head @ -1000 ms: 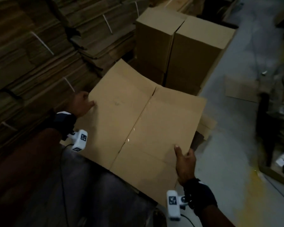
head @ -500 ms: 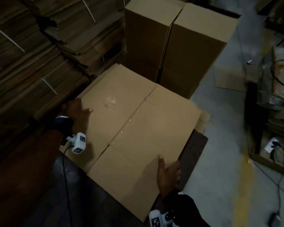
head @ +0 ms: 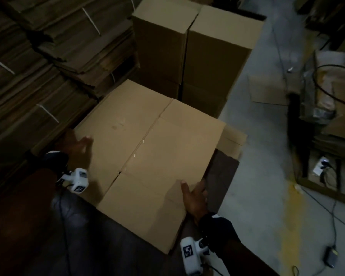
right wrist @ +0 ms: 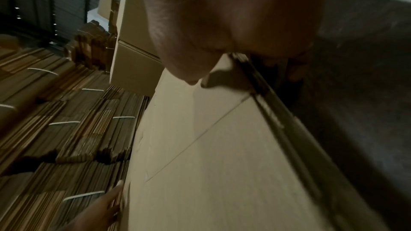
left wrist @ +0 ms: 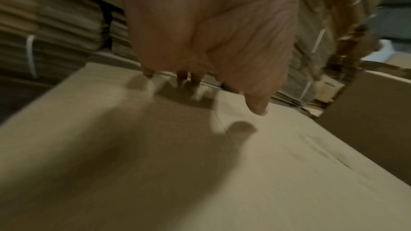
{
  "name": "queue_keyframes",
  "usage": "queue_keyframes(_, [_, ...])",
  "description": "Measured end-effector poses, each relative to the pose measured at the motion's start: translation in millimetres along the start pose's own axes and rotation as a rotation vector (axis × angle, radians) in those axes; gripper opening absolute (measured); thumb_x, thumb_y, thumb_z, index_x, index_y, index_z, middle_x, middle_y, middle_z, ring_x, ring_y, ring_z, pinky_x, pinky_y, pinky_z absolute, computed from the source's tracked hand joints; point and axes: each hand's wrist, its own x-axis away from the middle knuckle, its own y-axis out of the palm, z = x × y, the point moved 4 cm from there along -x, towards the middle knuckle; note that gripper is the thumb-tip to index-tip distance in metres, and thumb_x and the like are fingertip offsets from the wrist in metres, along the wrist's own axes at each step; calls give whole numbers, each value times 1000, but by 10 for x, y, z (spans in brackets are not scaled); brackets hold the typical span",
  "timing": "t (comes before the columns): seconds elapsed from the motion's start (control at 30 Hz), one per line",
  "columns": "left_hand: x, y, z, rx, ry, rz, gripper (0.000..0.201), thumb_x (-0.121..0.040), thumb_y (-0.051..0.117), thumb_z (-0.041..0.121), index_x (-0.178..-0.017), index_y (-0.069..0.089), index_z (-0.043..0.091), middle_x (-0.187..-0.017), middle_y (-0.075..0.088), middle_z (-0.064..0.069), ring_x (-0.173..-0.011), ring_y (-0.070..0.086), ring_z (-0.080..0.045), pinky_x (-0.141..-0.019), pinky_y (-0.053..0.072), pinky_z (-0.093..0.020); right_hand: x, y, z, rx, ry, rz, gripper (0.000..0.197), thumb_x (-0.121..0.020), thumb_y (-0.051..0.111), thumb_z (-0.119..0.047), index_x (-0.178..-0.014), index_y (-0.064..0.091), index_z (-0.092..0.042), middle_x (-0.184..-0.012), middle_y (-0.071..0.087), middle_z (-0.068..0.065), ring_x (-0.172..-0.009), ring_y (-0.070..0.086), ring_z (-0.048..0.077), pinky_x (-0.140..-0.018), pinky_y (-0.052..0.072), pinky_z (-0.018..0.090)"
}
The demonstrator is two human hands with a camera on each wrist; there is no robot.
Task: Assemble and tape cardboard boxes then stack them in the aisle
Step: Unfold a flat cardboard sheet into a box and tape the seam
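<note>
Head view shows a flattened cardboard box point(head: 147, 154) lying across the person's lap area, its long crease running from the near edge up toward two stacks of assembled boxes point(head: 189, 48) that stand just beyond its far end. The right hand point(head: 194, 198) has its grip closed on the blank's near-right edge: thumb on the top face, fingers curled under, which the right wrist view confirms, with the thumb point(right wrist: 189, 69) pressing down at the doubled edge. The left hand point(head: 78, 145) is at the opposite, left edge; in the left wrist view its fingers point(left wrist: 184, 76) reach down toward the board and the thumb point(left wrist: 255, 106) hangs just above it. The picture is blurred, so I cannot tell whether that grip has closed on the edge or is only touching it.

The step in hand looks like squaring the blank open into a tube. To do it well, the left hand should get a firm hold on its edge first. Then the two edges want pushing toward one another so the layers part along the scored creases rather than buckling mid-panel. The right thumb should slip between the layers rather than pinch them together. Room is tight: bundled flat cardboard point(head: 48, 56) crowds the left side, and the standing stacks sit close ahead, so opening the box upward and toward the concrete floor point(head: 263, 176) on the right seems the safer direction. No tape shows in any view.
</note>
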Motion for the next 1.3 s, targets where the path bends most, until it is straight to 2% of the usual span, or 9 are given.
queue_keyframes(0.1, [429,49,184,-98,24,112,101,-77,54,82,-147,41,10,-148,44,-25,-135,43,-45,-112,32,-64,-4,-196,21,-11,-55,21,90,-100,49,-58,-163,-2,-19,-169,4,14,-153,17,35,-121,19,42])
queue_keyframes(0.2, [1380,436,829,-170,264,112,75,-92,56,51,-150,37,7,-153,37,-27,-140,35,-47,-113,27,-61,-25,-452,64,-48,-173,80,81,-102,53,-48,-162,12,-12,-168,15,15,-152,22,30,-120,20,35])
queue_keyframes(0.33, [2660,1075,1538,-46,552,91,68,-93,45,49,-138,51,-1,-142,51,-28,-132,47,-44,-110,37,-54,-104,-1047,229,-32,-312,171,70,-101,60,-36,-157,29,-8,-156,39,17,-143,38,31,-114,32,33])
queue_keyframes(0.43, [3513,1617,2118,55,719,159,43,-95,54,30,-125,59,-2,-123,63,-24,-113,60,-42,-97,49,-51,-244,-1659,475,23,-375,255,63,-99,63,-30,-152,38,-6,-147,48,18,-136,46,32,-109,38,37])
queue_keyframes(0.57, [4332,2506,2842,221,663,2,47,-93,51,36,-126,61,4,-123,64,-14,-114,57,-29,-100,44,-35,-558,-2592,893,73,-450,320,57,-99,63,-29,-148,44,-7,-145,51,16,-133,49,31,-109,40,39])
queue_keyframes(0.63, [4603,3052,3140,265,554,-111,52,-92,52,42,-129,61,6,-123,66,-12,-115,60,-26,-103,46,-37,-752,-3124,1156,92,-458,344,57,-100,62,-30,-148,44,-6,-145,51,16,-133,49,31,-110,41,41])
queue_keyframes(0.73, [4886,3811,3606,292,455,-263,55,-88,55,45,-128,61,8,-118,67,-13,-109,64,-30,-98,51,-44,-1061,-3926,1601,79,-429,372,58,-100,62,-30,-148,44,-4,-143,53,18,-131,52,35,-108,44,47])
queue_keyframes(0.87, [5055,4472,4181,214,395,-358,40,-95,63,31,-131,59,14,-120,67,-9,-111,63,-28,-96,49,-34,-1469,-4829,1955,89,-361,397,58,-99,62,-32,-147,44,-5,-139,56,18,-128,54,37,-104,46,48])
queue_keyframes(1.3, [3862,6071,5760,130,183,-352,44,-98,61,27,-139,52,11,-130,62,-14,-119,59,-33,-96,45,-35,-3995,-6234,1142,278,-467,206,57,-99,63,-32,-145,47,-3,-136,58,19,-125,56,35,-101,45,44])
